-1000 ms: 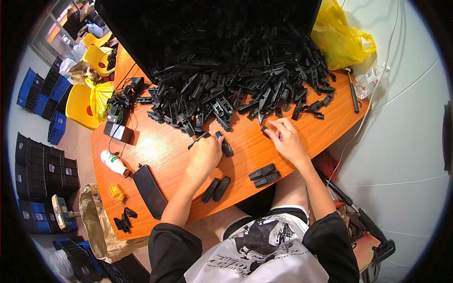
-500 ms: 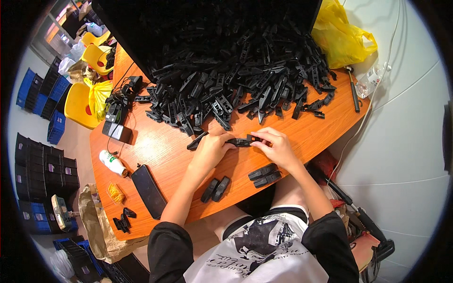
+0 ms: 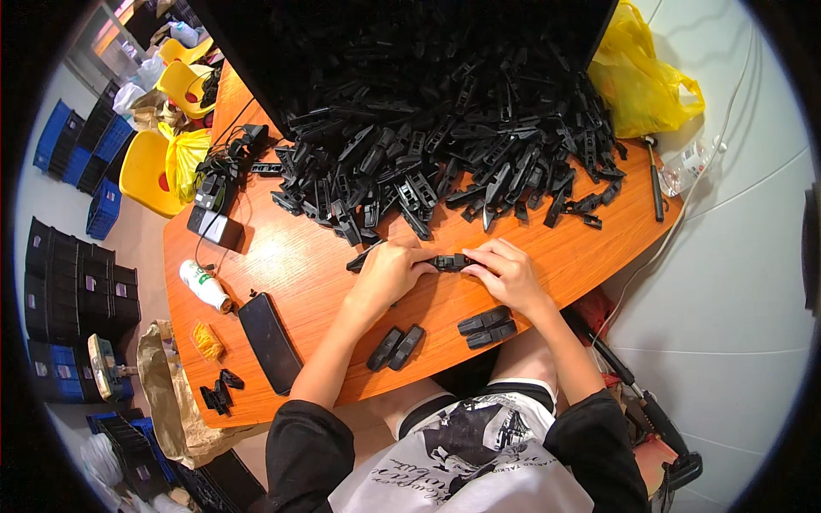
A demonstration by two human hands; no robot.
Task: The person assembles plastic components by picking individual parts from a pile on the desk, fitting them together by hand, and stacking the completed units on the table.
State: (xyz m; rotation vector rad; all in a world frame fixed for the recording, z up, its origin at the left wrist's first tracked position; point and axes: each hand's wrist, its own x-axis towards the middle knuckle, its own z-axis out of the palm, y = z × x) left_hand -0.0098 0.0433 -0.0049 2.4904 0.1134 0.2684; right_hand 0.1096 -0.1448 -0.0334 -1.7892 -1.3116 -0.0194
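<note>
Two pairs of ridged, oblong black parts lie near the glossy wood-grain table's front edge. Beyond: left hand and right hand pinch opposite ends of a dark plastic piece; open wood extends rightward to the curved edge. Farther: jagged black heap, then crinkled yellow bag.

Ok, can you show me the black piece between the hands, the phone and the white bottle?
Black piece (image 3: pixel 449 262): head view, middle of the part that shows.
Phone (image 3: pixel 270 344): head view, middle of its dark face.
White bottle (image 3: pixel 202 284): head view, on its side wall.
</note>
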